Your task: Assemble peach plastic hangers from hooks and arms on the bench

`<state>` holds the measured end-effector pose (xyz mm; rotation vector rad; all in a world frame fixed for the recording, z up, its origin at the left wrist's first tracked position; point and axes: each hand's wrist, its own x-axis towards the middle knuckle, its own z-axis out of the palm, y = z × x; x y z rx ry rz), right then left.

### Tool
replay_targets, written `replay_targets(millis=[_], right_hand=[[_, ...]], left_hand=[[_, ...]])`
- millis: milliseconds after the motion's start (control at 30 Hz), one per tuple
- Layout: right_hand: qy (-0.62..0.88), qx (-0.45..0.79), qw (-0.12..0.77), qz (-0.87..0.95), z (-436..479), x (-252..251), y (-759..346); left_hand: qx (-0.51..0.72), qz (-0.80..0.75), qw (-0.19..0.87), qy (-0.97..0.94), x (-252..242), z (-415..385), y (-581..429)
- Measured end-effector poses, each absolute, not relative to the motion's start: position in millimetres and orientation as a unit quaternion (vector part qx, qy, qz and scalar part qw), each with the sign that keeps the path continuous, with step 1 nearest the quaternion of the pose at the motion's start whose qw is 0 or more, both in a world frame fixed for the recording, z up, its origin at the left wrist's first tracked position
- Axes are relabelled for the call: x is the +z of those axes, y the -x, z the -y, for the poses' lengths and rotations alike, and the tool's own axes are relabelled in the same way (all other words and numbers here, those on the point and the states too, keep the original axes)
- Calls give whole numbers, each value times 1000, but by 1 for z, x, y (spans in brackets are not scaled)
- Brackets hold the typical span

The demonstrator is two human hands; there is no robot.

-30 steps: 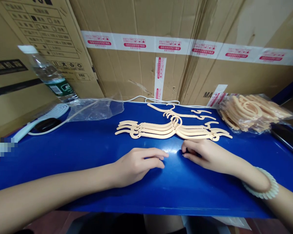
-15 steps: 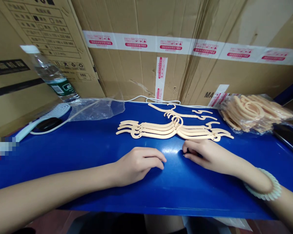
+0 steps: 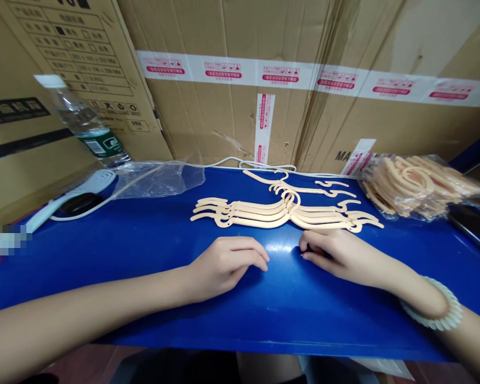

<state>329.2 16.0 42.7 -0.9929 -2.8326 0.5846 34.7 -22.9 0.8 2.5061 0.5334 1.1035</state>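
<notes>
My left hand point(image 3: 229, 266) rests on the blue table point(image 3: 296, 314), its fingers loosely bent and nothing visible in them. Across from it lies my right hand point(image 3: 340, 253), fingers curled with a gap between thumb and forefinger. A tiny greyish speck shows by its thumb tip, too small to name. Just beyond both hands, several beige folding hangers point(image 3: 260, 217) lie flat in an overlapping row, hooks toward the middle; the right hand is nearest to them. Behind these lies another hanger point(image 3: 260, 177), with a loose hooked hanger piece point(image 3: 332, 184) to its right.
A clear bag of beige hanger parts point(image 3: 416, 184) sits at the back right, beside a dark flat object point(image 3: 474, 226). At left are a water bottle point(image 3: 92, 125), a pale hairbrush point(image 3: 84, 185), a black oval object point(image 3: 81, 203) and a plastic bag point(image 3: 160, 178). Cardboard boxes point(image 3: 232, 117) stand behind.
My left hand has shifted slightly up and its fingers have drawn a little closer together. The right hand and the hangers stay where they were.
</notes>
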Motion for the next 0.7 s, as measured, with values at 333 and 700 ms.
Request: replay_targets(millis=[333, 700], right_hand=[[325, 191, 41, 925, -17, 43, -328], [381, 98, 207, 896, -53, 64, -361]], left_hand=[[383, -200, 175, -885, 1, 20, -35], [343, -201, 144, -906, 2, 21, -35]])
